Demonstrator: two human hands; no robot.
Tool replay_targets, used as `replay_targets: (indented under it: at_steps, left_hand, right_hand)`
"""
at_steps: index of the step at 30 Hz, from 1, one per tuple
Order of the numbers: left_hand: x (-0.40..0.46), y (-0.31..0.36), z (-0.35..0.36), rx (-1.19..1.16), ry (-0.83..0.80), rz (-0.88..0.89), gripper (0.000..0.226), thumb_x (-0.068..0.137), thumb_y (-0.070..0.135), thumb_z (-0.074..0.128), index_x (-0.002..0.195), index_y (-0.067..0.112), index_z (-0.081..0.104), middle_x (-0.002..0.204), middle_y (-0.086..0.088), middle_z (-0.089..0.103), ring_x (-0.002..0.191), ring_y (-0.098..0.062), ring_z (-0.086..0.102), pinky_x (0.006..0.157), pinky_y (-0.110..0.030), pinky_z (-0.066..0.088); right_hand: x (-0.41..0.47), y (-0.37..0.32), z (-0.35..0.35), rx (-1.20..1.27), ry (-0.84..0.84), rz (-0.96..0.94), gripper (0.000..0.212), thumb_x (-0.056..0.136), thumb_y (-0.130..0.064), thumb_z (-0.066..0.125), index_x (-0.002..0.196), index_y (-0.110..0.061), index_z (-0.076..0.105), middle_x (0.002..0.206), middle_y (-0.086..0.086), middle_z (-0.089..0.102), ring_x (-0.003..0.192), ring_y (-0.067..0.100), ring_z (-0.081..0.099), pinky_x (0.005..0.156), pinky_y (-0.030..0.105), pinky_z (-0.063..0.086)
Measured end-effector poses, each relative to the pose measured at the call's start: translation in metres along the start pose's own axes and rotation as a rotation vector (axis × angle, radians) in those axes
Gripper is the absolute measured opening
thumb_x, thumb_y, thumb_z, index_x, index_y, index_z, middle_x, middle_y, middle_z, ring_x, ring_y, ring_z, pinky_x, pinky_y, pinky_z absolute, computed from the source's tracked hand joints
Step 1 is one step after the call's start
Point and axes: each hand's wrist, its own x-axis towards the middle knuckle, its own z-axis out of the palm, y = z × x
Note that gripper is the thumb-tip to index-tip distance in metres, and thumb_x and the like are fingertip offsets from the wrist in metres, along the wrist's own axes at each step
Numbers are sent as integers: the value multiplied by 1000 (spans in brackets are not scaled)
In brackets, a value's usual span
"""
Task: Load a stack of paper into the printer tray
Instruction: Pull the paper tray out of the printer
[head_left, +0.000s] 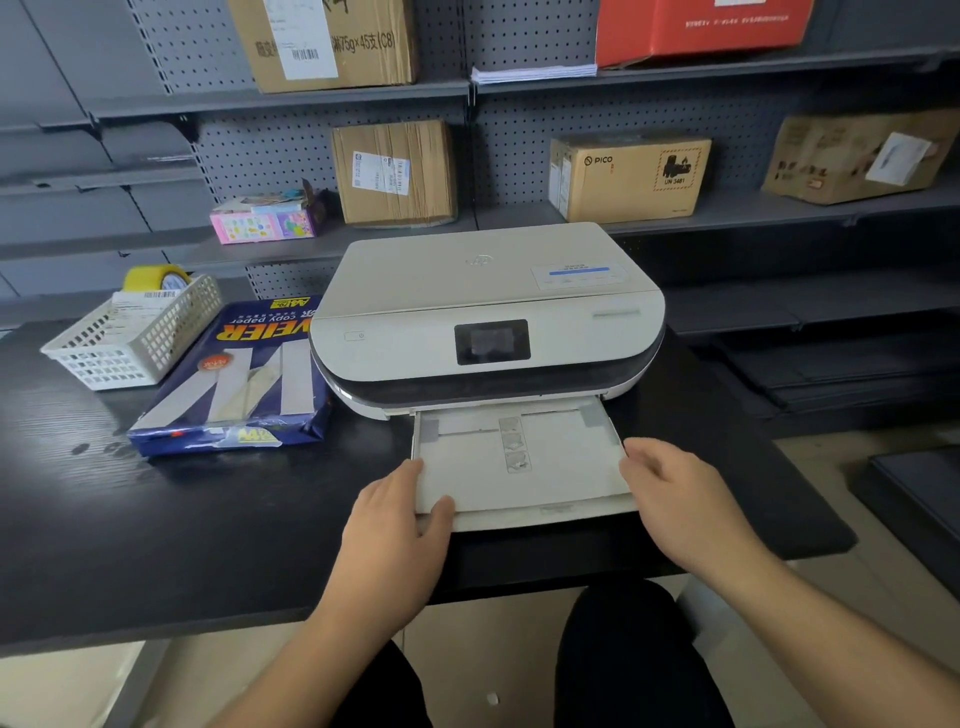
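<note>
Both hands on the pulled-out printer tray (519, 467), left hand (400, 525) fingers clasping its corner, right hand (675, 499) fingers curled over its edge.

White plastic lattice basket (136, 340) on black bench (104, 519), yellow tape roll (156, 278) inside. Grey pegboard shelves (363, 244): pink printed box (265, 221), brown cardboard cartons (395, 174), red carton (701, 28) up top.

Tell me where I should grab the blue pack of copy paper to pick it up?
Take the copy paper pack by its two long sides, near the middle, reaching down from above. It lies flat on the black table, so nothing can slide underneath. The basket crowds its far left corner and the printer its far right, so the nearer half is probably easiest.
</note>
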Motion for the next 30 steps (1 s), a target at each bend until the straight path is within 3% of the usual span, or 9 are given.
replay_targets:
  at_steps: [2, 3, 5, 7, 14, 16, 18, 20, 30]
  left_hand:
    - [-9, -1, -1, 6, 2, 8, 56, 98, 42, 52, 148, 20, 38, 142, 7, 52, 137, -16, 35, 113, -33, 33]
    - [-12, -1, -2, 9, 3, 8, 58, 98, 43, 52, 149, 21, 37, 145, 8, 50, 139, -15, 34, 115, -34, 32]
    - [-18, -2, -2, 8, 7, 7, 59, 98, 44, 51, 151, 21, 35, 149, 9, 47, 141, -14, 32, 116, -34, 32]
    - [-24, -2, -2, 8, 7, 10, 61, 98, 45, 51, 151, 21, 34, 151, 9, 46, 142, -14, 31, 117, -34, 31]
    - [-49, -4, -5, 13, 8, 5, 61, 97, 48, 50, 151, 25, 32, 148, 14, 46, 140, -11, 30, 115, -31, 30]
    - [-55, -5, -5, 13, 2, 19, 60, 97, 48, 50, 150, 27, 33, 145, 15, 47, 138, -10, 32, 115, -31, 32]
    - [-60, -7, -5, 24, -6, 38, 59, 96, 48, 50, 149, 27, 34, 145, 15, 47, 137, -10, 33, 114, -31, 32]
    - [-61, -8, -5, 32, -7, 44, 60, 96, 48, 50, 150, 27, 33, 145, 15, 47, 137, -10, 33, 115, -31, 32]
    - [-57, -8, -5, 54, -5, 32, 66, 96, 51, 50, 153, 28, 28, 148, 15, 43, 140, -10, 29, 117, -30, 28]
  right_hand:
    - [-9, -3, -1, -8, 15, 7, 33, 94, -27, 48, 105, 3, 58, 95, 21, 69, 89, 40, 65, 80, 54, 53]
    - [-12, -3, -1, -9, 15, -1, 31, 93, -27, 48, 100, 2, 59, 88, 20, 69, 81, 35, 66, 76, 53, 53]
    - [-19, -2, -1, -22, -2, -29, 26, 90, -26, 47, 73, -7, 46, 56, 7, 44, 53, 18, 41, 52, 41, 38]
    - [-23, 1, -1, -28, -6, -43, 30, 90, -23, 48, 69, -11, 29, 55, -3, 27, 52, 13, 25, 52, 34, 24]
    - [-47, 5, -7, -17, 0, -48, 37, 91, -21, 52, 63, -20, 29, 50, -8, 29, 49, 10, 25, 51, 32, 25]
    - [-55, 6, -10, -4, 1, -27, 34, 91, -23, 53, 59, -21, 41, 49, -6, 41, 48, 14, 36, 52, 32, 34]
    - [-60, 6, -12, 22, 15, 11, 18, 92, -24, 56, 80, -17, 67, 72, 2, 70, 69, 27, 63, 70, 38, 54]
    - [-64, 2, -14, 24, 25, 45, 20, 94, -24, 58, 99, -7, 65, 95, 10, 74, 95, 30, 67, 88, 45, 54]
    - [-52, 1, -19, -70, 10, 84, 34, 93, -32, 56, 110, -3, 65, 100, 18, 72, 96, 31, 66, 84, 42, 55]
